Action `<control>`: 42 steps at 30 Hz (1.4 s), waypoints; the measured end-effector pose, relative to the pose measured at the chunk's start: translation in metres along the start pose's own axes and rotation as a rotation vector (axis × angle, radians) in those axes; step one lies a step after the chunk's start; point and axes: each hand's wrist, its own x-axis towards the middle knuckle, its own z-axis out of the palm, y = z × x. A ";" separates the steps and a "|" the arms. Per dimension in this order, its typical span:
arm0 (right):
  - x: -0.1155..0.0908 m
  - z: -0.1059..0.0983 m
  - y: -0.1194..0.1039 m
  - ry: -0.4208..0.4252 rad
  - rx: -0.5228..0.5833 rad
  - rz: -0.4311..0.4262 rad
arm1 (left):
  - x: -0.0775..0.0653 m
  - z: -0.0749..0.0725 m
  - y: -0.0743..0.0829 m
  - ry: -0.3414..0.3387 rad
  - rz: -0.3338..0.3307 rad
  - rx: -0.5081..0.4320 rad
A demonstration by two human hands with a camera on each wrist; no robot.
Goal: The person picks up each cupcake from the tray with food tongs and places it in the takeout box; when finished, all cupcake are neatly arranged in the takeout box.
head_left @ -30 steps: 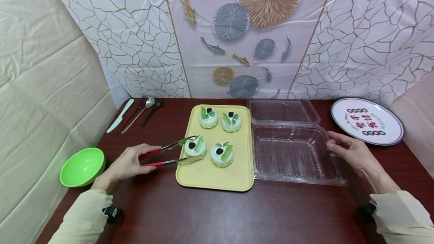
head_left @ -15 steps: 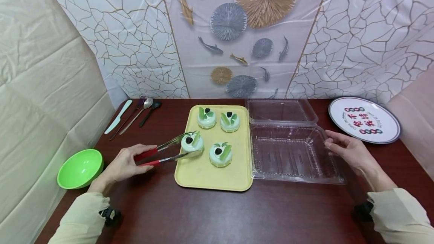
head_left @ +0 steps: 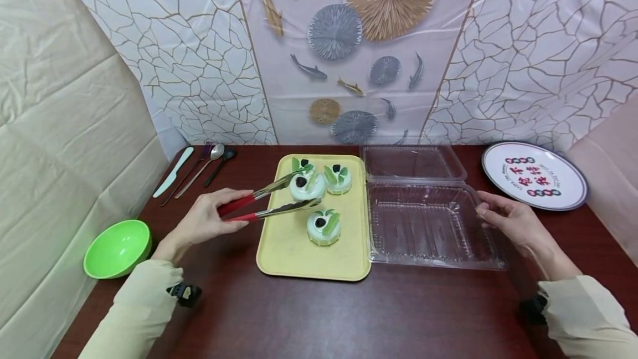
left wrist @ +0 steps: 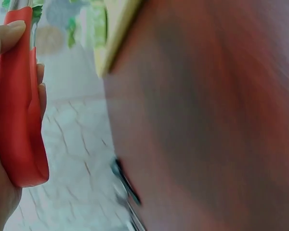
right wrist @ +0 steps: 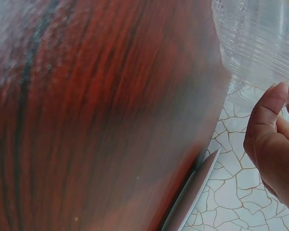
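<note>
Head view, left hand (head_left: 211, 215) gripping tongs (head_left: 255, 195), cake (head_left: 308, 188) beyond, right hand (head_left: 515, 226) seemingly pinching container (head_left: 428, 231)

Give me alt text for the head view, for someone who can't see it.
A person's left hand holds red-handled tongs gripping a decorated cake above a yellow tray bearing three more cakes, while the right hand holds the edge of an open clear plastic container. A green bowl and cutlery sit at left, a white plate at right.
</note>
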 end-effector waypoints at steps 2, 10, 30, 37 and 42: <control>-0.001 -0.001 0.001 0.000 0.031 -0.004 | 0.014 0.006 0.009 -0.021 0.021 -0.021; -0.001 -0.001 0.000 0.017 -0.098 0.025 | 0.068 0.041 0.045 -0.152 0.114 -0.083; 0.002 0.001 -0.001 0.019 -0.081 -0.006 | 0.153 0.118 0.108 -0.519 0.211 -0.060; 0.003 0.002 -0.002 0.021 -0.049 0.007 | 0.169 0.134 0.123 -0.566 0.251 0.034; 0.001 0.000 -0.002 0.033 -0.107 0.024 | 0.176 0.145 0.132 -0.595 0.260 0.090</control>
